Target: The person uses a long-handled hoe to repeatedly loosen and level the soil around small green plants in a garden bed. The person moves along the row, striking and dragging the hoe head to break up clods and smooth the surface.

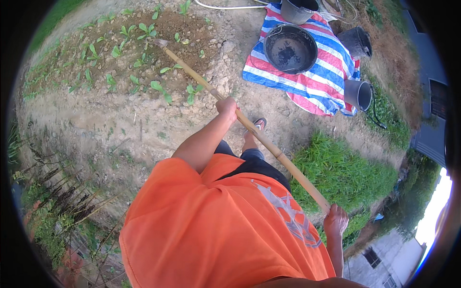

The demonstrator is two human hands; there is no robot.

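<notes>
Well, the largest thing out here is the planted bed of loose, pebbly brown soil (192, 33), spread to the left of the red, white and blue striped plastic tarp (331, 67). A thick bright-green grass patch (341, 173) grows on the near side of the tarp. Next in size comes the long tan bamboo pole (276, 152), which passes left of the tarp and slants out over the bed. On the tarp sits a wide, round black tub (290, 48), and a grey plastic bucket (355, 93) is at the tarp's right edge.

Both hands are closed around the pole: the left hand (226, 108) partway up it, left of the tarp, the right hand (336, 221) at its near end, well apart from the tarp. Small leafy green seedlings (161, 90) dot the bed, left of the tarp. Among them, at the pole's far end, is a small pale tool head (160, 43), its shape too tiny to make out.

To my eye, this is the step of working soil between plants. The next move seems to call for a short, controlled pull, the left hand steering clear of leaves.
</notes>
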